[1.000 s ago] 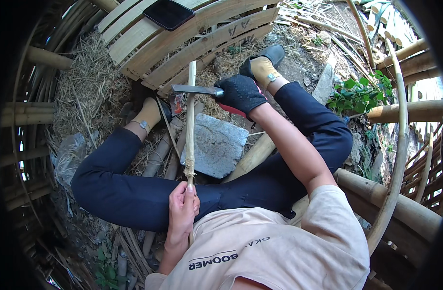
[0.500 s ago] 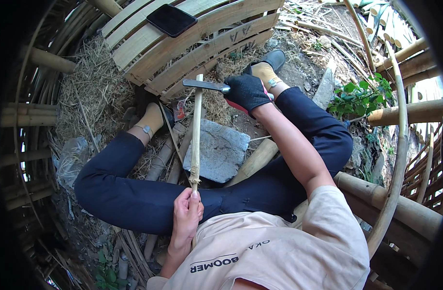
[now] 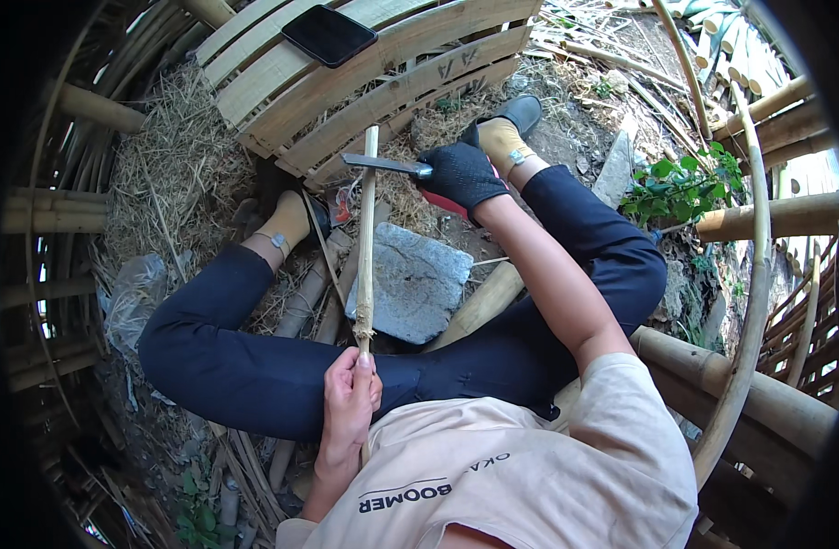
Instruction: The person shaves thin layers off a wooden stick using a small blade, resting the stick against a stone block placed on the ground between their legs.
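Left hand clasps the stick bodyward of the stone; beyond the stone, gloved right hand's curled fingers hold the knife crosswise.

The left hand is clenched, the outstretched right hand apparently too.

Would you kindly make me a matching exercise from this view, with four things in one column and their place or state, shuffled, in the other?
Column one
1. Smartphone
2. Left hand
3. Stone block
4. Right hand

Column two
A. Grey, partly hidden behind the pale stick in this view
B. In a dark glove, holding the knife
C. Lying on the slatted wooden crate
D. Bare, gripping the pale stick

Right pairs: 1-C, 2-D, 3-A, 4-B
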Demonstrator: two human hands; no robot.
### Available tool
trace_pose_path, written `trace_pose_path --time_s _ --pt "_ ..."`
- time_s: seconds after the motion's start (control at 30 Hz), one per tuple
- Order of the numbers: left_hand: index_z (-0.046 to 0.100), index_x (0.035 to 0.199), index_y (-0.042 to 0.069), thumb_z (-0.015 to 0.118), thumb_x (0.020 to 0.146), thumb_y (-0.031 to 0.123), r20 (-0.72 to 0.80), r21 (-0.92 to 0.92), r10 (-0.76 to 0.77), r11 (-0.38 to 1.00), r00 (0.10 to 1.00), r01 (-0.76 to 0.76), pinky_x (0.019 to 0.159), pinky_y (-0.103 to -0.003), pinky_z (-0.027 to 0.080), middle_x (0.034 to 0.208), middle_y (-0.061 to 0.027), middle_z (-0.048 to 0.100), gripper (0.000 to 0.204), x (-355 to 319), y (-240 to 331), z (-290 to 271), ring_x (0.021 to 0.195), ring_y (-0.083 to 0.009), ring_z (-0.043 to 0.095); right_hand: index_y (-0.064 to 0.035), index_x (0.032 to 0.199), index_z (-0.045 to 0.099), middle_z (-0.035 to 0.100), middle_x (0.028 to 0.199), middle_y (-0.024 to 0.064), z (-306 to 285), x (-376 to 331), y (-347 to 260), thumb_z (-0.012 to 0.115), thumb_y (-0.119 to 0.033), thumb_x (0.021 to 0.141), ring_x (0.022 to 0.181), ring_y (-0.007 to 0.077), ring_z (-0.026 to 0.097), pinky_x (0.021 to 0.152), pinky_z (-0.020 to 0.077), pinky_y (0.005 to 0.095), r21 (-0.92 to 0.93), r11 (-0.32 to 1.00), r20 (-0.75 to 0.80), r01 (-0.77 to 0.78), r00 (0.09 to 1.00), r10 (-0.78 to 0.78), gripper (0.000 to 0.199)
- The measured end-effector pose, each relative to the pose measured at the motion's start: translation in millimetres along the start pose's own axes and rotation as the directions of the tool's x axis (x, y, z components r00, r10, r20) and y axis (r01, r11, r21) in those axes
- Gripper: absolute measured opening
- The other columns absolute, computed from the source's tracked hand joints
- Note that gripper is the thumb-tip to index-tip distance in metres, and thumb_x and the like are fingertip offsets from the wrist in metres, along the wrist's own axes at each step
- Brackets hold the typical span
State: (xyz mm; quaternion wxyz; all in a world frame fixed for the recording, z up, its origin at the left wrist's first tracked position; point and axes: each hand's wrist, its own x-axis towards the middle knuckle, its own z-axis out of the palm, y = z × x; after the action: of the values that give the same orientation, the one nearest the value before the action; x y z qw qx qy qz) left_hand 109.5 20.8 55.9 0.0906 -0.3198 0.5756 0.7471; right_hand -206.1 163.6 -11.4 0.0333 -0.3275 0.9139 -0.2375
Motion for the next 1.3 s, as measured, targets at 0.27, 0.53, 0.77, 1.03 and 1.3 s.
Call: trace_pose_path --time_s 0.27,0.53,0.77,1.03,1.3 --pt "0.047 0.085 0.008 0.048 0.106 0.024 0.005 0.034 0.033 0.999 0.999 -0.033 0.038 -0.019 0.024 0.056 0.0052 0.041 0.027 -7.4 -1.3 0.0 0.044 -0.0001 0.033 -0.0168 0.085 0.074 0.071 0.083 0.0142 -8.8 -0.1 -7.8 0.065 -0.032 0.079 0.081 0.0356 0.069 0.074 0.0553 0.0457 0.056 0.997 0.037 -0.045 0.998 0.043 0.019" --pt "0.047 0.086 0.008 0.048 0.106 0.023 0.018 0.045 0.041 0.998 0.999 -0.041 0.037 -0.019 0.022 0.054 0.0055 0.04 0.025 -2.1 -5.2 -0.5 0.043 -0.0003 0.031 -0.0185 0.088 0.075 0.071 0.082 0.0135 -15.7 0.0 -16.0 0.065 -0.03 0.078 0.081 0.0346 0.07 0.074 0.0554 0.0457 -0.003 0.996 0.056 -0.085 0.995 0.085 0.018" --pt "0.047 0.085 0.008 0.047 0.106 0.021 0.028 -0.02 0.02 1.0 0.999 -0.019 0.037 -0.019 0.022 0.055 0.0054 0.039 0.025 -6.5 -6.1 -1.6 0.043 -0.0005 0.031 -0.0156 0.085 0.073 0.07 0.08 0.015 -20.3 -7.1 -24.7 0.064 -0.033 0.082 0.078 0.0356 0.069 0.073 0.0551 0.0466 0.042 0.999 0.046 0.01 0.999 -0.012 0.02" --pt "0.048 0.085 0.006 0.048 0.106 0.022 0.075 -0.048 0.0 0.999 0.997 0.003 0.039 -0.02 0.023 0.057 0.0048 0.039 0.026 -2.4 -7.6 -4.7 0.045 -0.0011 0.032 -0.0166 0.087 0.074 0.07 0.079 0.0145 -10.5 -10.2 -13.0 0.066 -0.034 0.081 0.076 0.0357 0.069 0.072 0.0552 0.0463 -0.016 0.998 0.016 -0.058 0.998 0.059 0.021" --pt "0.047 0.084 0.006 0.048 0.106 0.021 0.129 -0.072 0.051 0.997 0.99 -0.042 0.038 -0.021 0.023 0.056 0.0037 0.04 0.026 -0.3 -16.9 -7.1 0.044 -0.0017 0.031 -0.0168 0.087 0.074 0.07 0.077 0.015 -9.3 -8.0 -9.3 0.065 -0.037 0.081 0.075 0.0352 0.069 0.069 0.0552 0.046 -0.104 0.992 -0.081 -0.07 0.995 0.062 0.023"
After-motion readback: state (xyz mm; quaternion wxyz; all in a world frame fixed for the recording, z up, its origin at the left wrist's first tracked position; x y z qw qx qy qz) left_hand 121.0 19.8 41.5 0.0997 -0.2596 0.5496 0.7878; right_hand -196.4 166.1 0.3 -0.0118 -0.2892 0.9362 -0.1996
